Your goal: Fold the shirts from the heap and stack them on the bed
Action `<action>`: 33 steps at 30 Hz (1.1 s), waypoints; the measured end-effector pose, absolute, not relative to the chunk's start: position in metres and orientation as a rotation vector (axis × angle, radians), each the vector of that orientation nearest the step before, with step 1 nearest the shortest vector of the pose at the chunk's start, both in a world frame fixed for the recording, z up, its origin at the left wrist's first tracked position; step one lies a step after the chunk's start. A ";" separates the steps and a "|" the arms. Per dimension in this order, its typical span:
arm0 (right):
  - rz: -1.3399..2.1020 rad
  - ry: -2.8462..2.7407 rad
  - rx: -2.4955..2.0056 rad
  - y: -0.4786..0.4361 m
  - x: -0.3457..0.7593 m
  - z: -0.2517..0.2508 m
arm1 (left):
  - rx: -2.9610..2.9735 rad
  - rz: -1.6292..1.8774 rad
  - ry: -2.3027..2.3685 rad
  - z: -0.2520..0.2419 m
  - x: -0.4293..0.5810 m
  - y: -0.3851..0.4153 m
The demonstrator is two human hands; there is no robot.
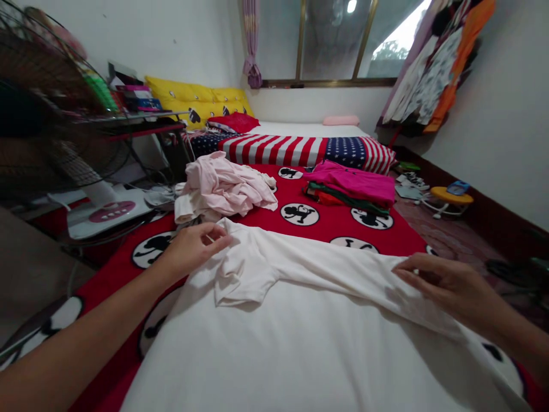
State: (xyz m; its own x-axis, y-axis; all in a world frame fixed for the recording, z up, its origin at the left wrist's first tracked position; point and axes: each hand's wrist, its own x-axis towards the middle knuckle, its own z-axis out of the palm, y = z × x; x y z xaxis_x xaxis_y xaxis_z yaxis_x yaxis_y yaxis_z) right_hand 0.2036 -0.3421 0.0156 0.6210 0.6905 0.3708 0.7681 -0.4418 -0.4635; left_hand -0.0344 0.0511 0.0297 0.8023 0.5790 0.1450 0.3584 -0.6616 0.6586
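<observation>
A white T-shirt lies spread on a red bedspread with black monkey roundels. One long side of the shirt is folded over toward the middle, with the sleeve lying on top. My left hand pinches the folded edge near the shoulder at the shirt's far left. My right hand pinches the same folded edge at the right, near the hem. Both hands have their fingers closed on the cloth.
A crumpled heap of pale pink clothes lies behind my left hand. A folded stack with a magenta garment on top sits at the back right. A standing fan is at the left, hanging clothes at the right wall.
</observation>
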 end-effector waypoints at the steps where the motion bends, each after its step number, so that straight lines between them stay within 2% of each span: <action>1: -0.066 -1.217 -2.237 -0.326 0.197 0.014 | 2.396 0.486 0.707 0.028 -0.026 0.052; 5: 0.268 -1.470 -2.109 -0.263 0.149 0.007 | 2.613 0.452 0.762 0.020 -0.003 0.048; 8: 0.341 -1.670 -2.054 -0.225 0.111 0.004 | 2.633 0.439 0.734 0.015 -0.004 0.047; 14: 0.157 -1.880 -2.108 -0.173 0.066 -0.002 | 1.738 0.321 0.848 0.009 -0.031 0.055; 17: 0.035 -1.999 -2.163 -0.156 0.060 -0.005 | 1.476 0.245 0.845 0.005 -0.041 0.055; 24: -0.096 -1.908 -2.134 -0.143 0.053 0.001 | 1.635 -0.126 0.612 0.009 -0.059 0.043; 28: -0.055 -2.009 -2.051 -0.134 0.044 -0.002 | 1.772 -0.323 0.463 0.013 -0.063 0.046; 30: -0.043 -2.050 -2.083 -0.129 0.041 -0.005 | 1.918 -0.216 0.523 0.010 -0.057 0.057; 33: -0.034 -2.026 -2.124 -0.125 0.040 -0.007 | 2.297 0.330 0.679 0.002 -0.042 0.080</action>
